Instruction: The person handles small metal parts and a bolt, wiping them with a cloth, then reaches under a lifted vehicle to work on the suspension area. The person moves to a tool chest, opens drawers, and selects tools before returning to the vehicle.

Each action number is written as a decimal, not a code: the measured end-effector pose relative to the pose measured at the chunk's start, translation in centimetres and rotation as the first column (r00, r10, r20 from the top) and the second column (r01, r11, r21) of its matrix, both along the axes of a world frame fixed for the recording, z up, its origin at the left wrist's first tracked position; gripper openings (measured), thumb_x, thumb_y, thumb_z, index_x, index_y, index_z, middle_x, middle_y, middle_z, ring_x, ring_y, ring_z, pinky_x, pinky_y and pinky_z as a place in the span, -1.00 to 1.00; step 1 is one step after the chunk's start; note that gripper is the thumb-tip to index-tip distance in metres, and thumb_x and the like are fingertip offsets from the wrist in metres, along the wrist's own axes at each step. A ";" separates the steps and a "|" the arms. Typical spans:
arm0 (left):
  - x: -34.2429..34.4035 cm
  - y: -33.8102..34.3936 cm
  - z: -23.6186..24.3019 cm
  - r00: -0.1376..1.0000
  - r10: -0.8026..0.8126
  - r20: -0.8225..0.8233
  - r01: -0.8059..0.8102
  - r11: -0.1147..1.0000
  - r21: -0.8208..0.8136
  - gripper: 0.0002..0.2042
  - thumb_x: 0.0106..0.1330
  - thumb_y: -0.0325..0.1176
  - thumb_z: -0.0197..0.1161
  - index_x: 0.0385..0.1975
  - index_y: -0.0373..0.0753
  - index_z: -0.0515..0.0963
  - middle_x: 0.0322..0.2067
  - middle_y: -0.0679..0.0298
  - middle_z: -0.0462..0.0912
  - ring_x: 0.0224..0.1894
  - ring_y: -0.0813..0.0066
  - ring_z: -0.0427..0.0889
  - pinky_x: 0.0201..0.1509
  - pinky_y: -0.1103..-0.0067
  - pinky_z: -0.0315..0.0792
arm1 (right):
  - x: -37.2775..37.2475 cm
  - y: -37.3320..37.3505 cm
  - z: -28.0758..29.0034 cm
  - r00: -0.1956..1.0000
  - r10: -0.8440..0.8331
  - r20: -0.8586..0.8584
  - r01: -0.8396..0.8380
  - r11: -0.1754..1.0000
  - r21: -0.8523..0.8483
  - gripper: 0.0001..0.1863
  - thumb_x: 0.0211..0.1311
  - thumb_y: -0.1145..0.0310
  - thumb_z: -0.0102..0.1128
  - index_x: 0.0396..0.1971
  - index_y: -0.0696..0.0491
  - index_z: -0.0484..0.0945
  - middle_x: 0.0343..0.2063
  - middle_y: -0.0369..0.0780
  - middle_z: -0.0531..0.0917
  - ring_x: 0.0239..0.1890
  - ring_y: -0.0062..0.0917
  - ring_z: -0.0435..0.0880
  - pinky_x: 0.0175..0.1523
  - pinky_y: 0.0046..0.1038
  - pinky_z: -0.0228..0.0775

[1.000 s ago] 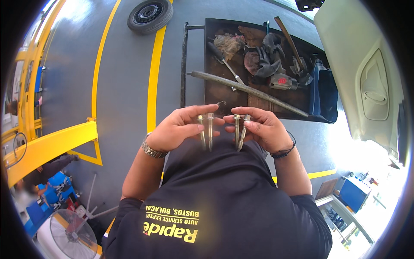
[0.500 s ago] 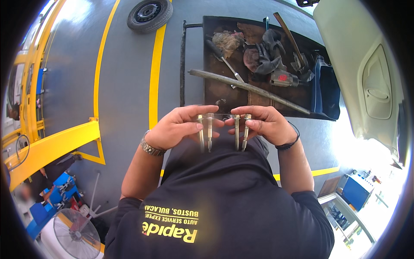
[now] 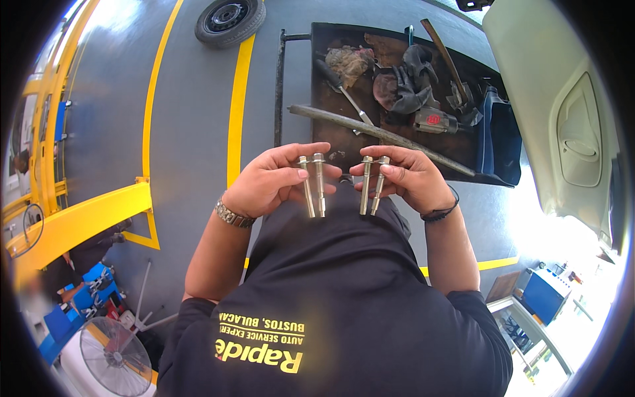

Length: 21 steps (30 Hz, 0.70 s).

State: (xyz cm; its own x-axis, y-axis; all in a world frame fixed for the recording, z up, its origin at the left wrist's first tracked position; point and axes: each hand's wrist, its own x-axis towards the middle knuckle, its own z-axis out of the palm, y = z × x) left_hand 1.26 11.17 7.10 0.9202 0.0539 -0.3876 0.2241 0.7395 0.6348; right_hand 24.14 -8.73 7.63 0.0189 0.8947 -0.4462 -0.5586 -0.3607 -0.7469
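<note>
Two long metal hex-head bolts [image 3: 321, 186] hang side by side from my left hand [image 3: 270, 184], pinched near their heads between thumb and fingers. My right hand [image 3: 418, 182] pinches another pair of hex-head bolts [image 3: 366, 187] in the same way. All of them point down toward my body, heads away from me. In each pair the shanks differ: one looks plain, the other stepped near its tip. A gap separates the two pairs, and both hands are raised in front of my dark shirt [image 3: 357, 291].
Beyond my hands stands a dark cart [image 3: 340, 142] with a metal pipe [image 3: 397, 142], a ratchet [image 3: 344, 96], an impact wrench [image 3: 436, 121], gloves and rags. A wheel [image 3: 229, 21] lies far left. A yellow lift arm [image 3: 86, 215] and a fan [image 3: 114, 357] are left; a vehicle panel [image 3: 569, 132] is right.
Both hands have moved away from my body toward the cart, carrying the bolts with them. The two pairs look sharper now, and the grip on them is the same.
</note>
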 end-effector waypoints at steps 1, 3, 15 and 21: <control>0.1 0.0 0.0 1.000 -0.001 0.004 0.001 1.000 0.000 -0.48 0.46 -0.52 -0.02 0.43 -0.38 0.22 0.16 -0.21 0.56 0.12 0.02 0.69 0.08 0.23 0.68 | 0.1 0.0 0.0 1.000 -0.001 -0.004 0.001 1.000 -0.001 -0.55 0.50 0.37 0.07 0.29 0.24 0.40 0.05 0.03 0.68 0.06 -0.22 0.74 0.09 -0.29 0.67; 0.2 -0.1 -0.1 1.000 0.008 -0.005 -0.008 1.000 -0.002 -0.48 0.46 -0.52 -0.02 0.43 -0.38 0.22 0.16 -0.21 0.56 0.11 0.01 0.69 0.07 0.23 0.69 | 0.2 -0.1 -0.3 0.999 -0.014 -0.034 0.014 1.000 0.021 -0.56 0.51 0.37 0.05 0.29 0.22 0.39 0.03 0.00 0.69 0.04 -0.24 0.74 0.10 -0.29 0.65; -0.2 -0.9 -2.4 0.943 0.307 -0.132 -0.294 0.950 0.107 -0.52 0.47 -0.52 -0.02 0.39 -0.35 0.27 0.06 -0.10 0.62 0.01 0.10 0.73 -0.01 0.26 0.73 | 16.1 -4.3 -14.4 0.422 -0.455 0.784 0.663 0.745 0.076 -0.52 0.35 0.45 0.16 0.25 0.15 0.37 -0.17 -0.05 0.71 -0.20 -0.27 0.77 -0.11 -0.30 0.63; -0.7 -2.1 -4.3 0.807 0.548 -0.222 -0.525 0.837 0.155 -0.56 0.50 -0.52 0.02 0.36 -0.31 0.29 0.00 -0.03 0.65 -0.10 0.20 0.76 -0.09 0.34 0.74 | 31.2 -5.4 -20.0 -0.226 0.352 0.908 0.556 0.812 -0.177 -0.59 0.28 0.37 0.17 0.13 0.05 0.55 -0.05 0.08 0.68 -0.02 -0.02 0.70 0.15 -0.09 0.52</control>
